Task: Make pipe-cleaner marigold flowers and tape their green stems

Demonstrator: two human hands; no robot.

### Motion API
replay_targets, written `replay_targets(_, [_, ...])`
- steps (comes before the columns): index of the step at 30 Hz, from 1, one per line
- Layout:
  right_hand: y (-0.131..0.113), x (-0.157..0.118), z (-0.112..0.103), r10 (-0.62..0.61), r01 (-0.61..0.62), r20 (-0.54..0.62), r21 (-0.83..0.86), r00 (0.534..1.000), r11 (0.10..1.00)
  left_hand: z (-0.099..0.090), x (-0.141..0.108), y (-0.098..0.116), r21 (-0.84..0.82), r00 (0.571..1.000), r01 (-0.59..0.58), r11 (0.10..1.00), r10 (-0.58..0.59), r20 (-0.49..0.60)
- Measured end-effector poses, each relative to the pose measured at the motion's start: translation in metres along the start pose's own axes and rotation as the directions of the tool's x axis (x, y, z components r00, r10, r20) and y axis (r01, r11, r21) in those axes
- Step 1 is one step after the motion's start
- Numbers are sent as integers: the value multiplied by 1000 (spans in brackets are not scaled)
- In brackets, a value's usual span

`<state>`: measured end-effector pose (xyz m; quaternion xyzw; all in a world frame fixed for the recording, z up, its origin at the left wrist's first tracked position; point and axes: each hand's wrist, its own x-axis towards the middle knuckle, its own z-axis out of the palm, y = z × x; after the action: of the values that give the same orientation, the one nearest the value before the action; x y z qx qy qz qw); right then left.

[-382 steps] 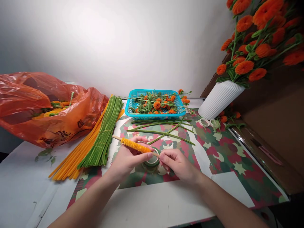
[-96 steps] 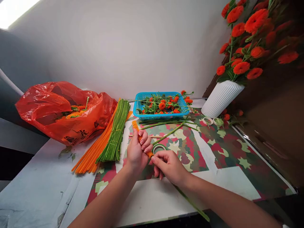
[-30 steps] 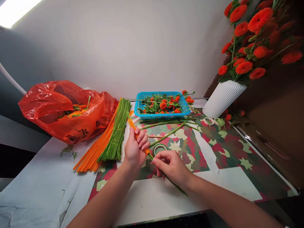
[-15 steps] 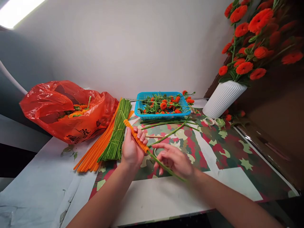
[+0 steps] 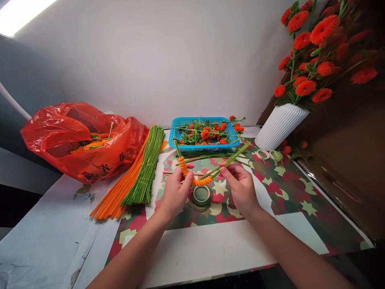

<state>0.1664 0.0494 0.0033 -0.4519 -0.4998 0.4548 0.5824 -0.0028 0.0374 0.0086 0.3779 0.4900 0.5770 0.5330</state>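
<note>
An orange pipe cleaner coil [image 5: 203,181] is threaded on a green pipe cleaner [image 5: 234,156] and bends into a U between my hands. My left hand [image 5: 178,188] is closed around the coil's left part, with a green end sticking up above it. My right hand [image 5: 239,184] pinches the green pipe cleaner just past the coil's right end; its free length points up and right. Below the coil, a roll of green tape [image 5: 201,195] lies on the patterned mat. A thin wooden stick [image 5: 168,172] lies behind my left hand.
At left are a red plastic bag [image 5: 81,140], orange pipe cleaners [image 5: 112,200] and a green bundle [image 5: 144,168]. A blue basket [image 5: 207,148] of orange flowers stands behind. A white vase [image 5: 281,126] of flowers and a white tape roll [image 5: 263,155] are at right.
The coil has gone from a straight slant to a U-shaped bend. My right hand has moved up and right and now pinches the green pipe cleaner. The tape roll has come into plain view.
</note>
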Motion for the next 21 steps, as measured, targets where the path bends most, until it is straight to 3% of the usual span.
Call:
replay_targets(3, [-4, 2, -2, -216, 208, -11, -225, 976, 952, 1, -3, -1, 100, 986, -89, 991, 73, 149])
replay_targets(7, [-9, 2, -2, -551, 504, 90, -545, 829, 670, 0, -6, -3, 267, 943, -167, 949, 75, 325])
replay_targets(10, [-9, 2, -1, -622, 612, 253, -637, 741, 469, -1, -8, -3, 412, 899, -251, 876, 54, 434])
replay_targets(12, [-7, 2, -1, -582, 635, 342, -644, 738, 427, -3, -8, -1, 426, 886, -279, 860, 59, 460])
replay_targets(14, [-4, 3, -2, -515, 600, 350, -644, 782, 474, -4, -6, 3, 401, 900, -268, 876, 80, 428])
replay_targets(18, [-1, 1, 0, -278, 335, 188, -562, 942, 756, -1, -3, 8, 266, 971, -161, 951, 104, 215])
replay_targets(21, [-1, -5, 6, -139, 172, 112, -402, 984, 899, 5, -4, 4, 86, 998, -40, 995, 36, 52])
